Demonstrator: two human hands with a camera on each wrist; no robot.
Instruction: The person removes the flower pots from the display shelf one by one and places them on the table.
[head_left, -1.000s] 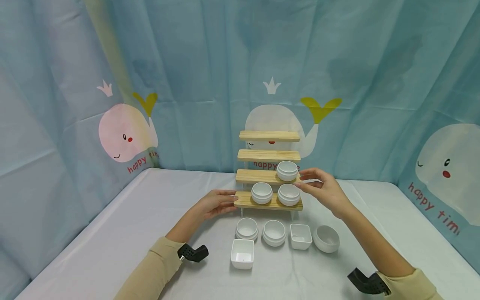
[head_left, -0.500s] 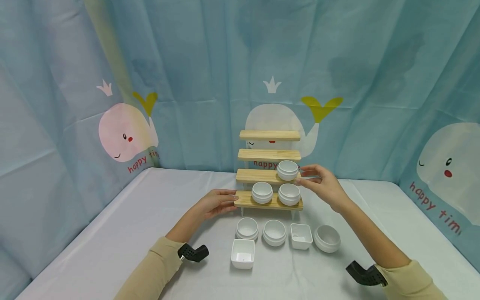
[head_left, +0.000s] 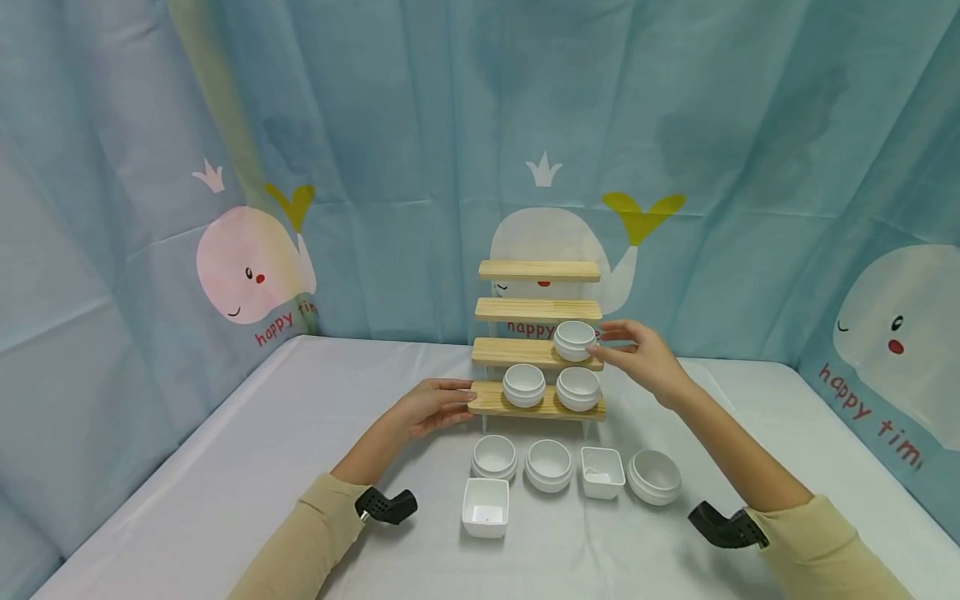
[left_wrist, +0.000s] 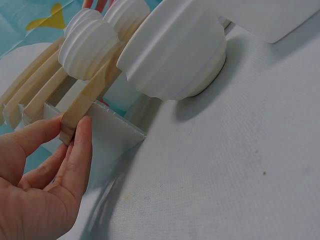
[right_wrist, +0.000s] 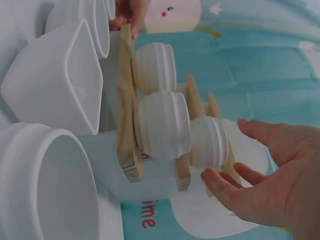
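Observation:
A tiered wooden shelf stand (head_left: 495, 353) on clear supports stands against the curtain. My left hand (head_left: 431, 408) pinches the left end of its lowest board (left_wrist: 80, 112) between thumb and fingers. Two round white bowls (head_left: 523, 385) sit side by side on that board. A third ribbed white bowl (head_left: 575, 340) rests at the right end of the second board. Beside this one is my right hand (head_left: 643, 358), thumb and fingers spread, fingertips right at its side. In the right wrist view, the right hand (right_wrist: 280, 175) holds nothing.
On the white cloth before the stand are two round ribbed bowls (head_left: 548, 465), a square bowl (head_left: 602, 472) and a tilted round bowl (head_left: 654, 477). Another square bowl (head_left: 485, 507) sits nearer. A blue curtain (head_left: 375, 167) with whale prints hangs behind.
My right hand has shifted slightly upward beside the bowl on the second board, and its forearm has risen with it. The left hand, the stand and the bowls stay put.

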